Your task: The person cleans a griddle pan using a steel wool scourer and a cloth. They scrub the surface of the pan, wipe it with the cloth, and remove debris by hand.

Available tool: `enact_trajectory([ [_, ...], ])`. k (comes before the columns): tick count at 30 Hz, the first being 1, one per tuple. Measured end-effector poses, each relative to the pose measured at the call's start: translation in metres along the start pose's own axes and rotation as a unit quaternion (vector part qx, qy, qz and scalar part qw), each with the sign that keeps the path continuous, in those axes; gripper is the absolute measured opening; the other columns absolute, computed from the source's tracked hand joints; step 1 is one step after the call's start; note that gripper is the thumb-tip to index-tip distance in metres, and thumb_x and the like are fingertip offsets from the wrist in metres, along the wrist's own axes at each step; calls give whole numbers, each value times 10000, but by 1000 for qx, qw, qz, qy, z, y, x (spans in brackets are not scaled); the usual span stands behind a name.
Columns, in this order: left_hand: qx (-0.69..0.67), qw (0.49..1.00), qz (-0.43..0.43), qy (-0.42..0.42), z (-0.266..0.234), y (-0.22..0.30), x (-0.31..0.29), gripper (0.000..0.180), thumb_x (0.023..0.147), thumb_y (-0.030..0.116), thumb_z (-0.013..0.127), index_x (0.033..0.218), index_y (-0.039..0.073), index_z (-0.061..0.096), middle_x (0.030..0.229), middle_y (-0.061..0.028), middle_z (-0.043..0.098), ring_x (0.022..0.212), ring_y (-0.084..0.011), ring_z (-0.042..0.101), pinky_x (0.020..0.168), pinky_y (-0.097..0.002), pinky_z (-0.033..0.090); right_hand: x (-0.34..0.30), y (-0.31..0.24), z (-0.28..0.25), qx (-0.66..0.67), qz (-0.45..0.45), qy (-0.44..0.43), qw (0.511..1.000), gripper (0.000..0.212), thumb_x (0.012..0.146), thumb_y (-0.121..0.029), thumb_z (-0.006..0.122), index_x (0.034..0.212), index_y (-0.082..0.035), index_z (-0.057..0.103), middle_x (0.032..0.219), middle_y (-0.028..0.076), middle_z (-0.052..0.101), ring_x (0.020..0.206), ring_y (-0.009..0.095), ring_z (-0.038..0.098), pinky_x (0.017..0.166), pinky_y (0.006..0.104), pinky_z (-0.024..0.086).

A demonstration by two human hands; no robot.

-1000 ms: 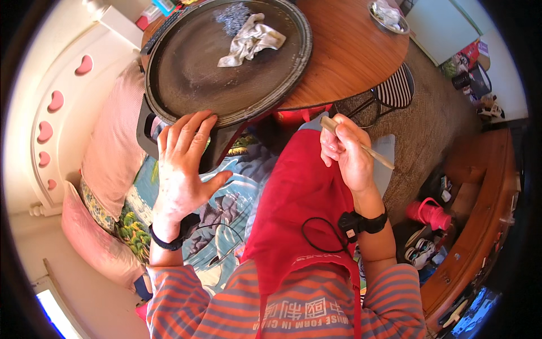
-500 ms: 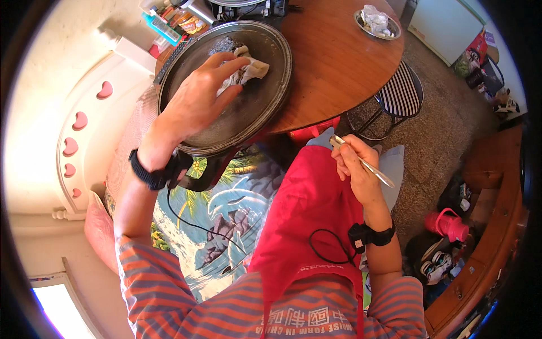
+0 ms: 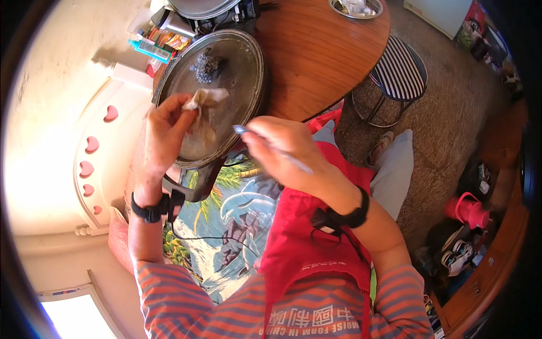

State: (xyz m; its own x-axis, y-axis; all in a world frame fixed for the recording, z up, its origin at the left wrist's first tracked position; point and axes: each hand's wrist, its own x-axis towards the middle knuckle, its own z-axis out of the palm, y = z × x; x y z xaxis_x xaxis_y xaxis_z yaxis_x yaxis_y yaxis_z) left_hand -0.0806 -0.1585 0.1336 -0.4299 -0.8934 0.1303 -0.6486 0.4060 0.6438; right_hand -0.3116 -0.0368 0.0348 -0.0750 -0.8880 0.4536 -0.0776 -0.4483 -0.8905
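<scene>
My left hand (image 3: 166, 133) pinches a crumpled, stained off-white wipe (image 3: 208, 99) by one end. The wipe hangs over a round, dark electric griddle pan (image 3: 240, 73) with a raised rim. Farther back in the pan lies a tangled grey scouring pad (image 3: 207, 65), apart from my hands. Close to the pan's near right rim, my right hand (image 3: 285, 148) is closed around a slender silver metal tool (image 3: 293, 162); motion blur hides its exact kind. Wristbands with small devices sit on both my wrists.
The pan stands at the left of a round wooden table (image 3: 322, 62). A metal bowl (image 3: 357, 10) with crumpled white material is at the back. Bottles and packets (image 3: 161, 45) crowd behind the pan. A striped stool (image 3: 398, 69) stands right of the table.
My left hand has drawn the wipe nearer and lifted it, uncovering the scouring pad. My right hand has moved left toward the pan with the metal tool. The view has shifted slightly.
</scene>
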Motion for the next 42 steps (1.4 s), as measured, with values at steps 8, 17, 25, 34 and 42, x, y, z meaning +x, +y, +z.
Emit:
enact_trajectory([
  [8,-182,977,-79,-72,4,18,-41,195,996,24,659,1183,-28,681,955,-5,695,822,-49,605,754,-217,511,34,-6,54,-61,-107,6,992,132,937,-146,655,865,-40,622,752,177,651,697,412,657,588,509,512],
  [17,-116,990,-60,-61,0,14,-23,161,974,-1,678,1133,-23,678,963,-14,698,858,-57,622,740,-219,513,16,-6,25,76,5,44,996,184,1011,-102,593,874,18,618,654,106,539,556,159,539,529,332,424],
  [25,51,997,29,43,-5,19,-35,339,984,131,682,1281,-21,623,1158,-94,674,936,-125,645,769,-237,518,23,-18,37,-117,-139,100,978,229,766,-26,730,737,-71,508,681,99,541,564,339,594,491,435,460],
  [34,-410,863,-199,-219,3,36,-134,539,1072,454,512,1058,-68,648,1011,-203,734,786,-269,746,592,-295,527,42,-50,86,-490,-283,-105,818,190,736,-270,692,721,-115,583,669,-2,541,590,130,586,515,300,416],
  [42,-484,844,-233,-12,4,22,-150,281,1068,166,458,818,46,509,744,-66,549,628,-147,507,558,-277,395,76,-33,88,-424,-265,-126,857,119,823,-178,676,762,-80,645,843,53,622,807,183,614,635,327,477],
])
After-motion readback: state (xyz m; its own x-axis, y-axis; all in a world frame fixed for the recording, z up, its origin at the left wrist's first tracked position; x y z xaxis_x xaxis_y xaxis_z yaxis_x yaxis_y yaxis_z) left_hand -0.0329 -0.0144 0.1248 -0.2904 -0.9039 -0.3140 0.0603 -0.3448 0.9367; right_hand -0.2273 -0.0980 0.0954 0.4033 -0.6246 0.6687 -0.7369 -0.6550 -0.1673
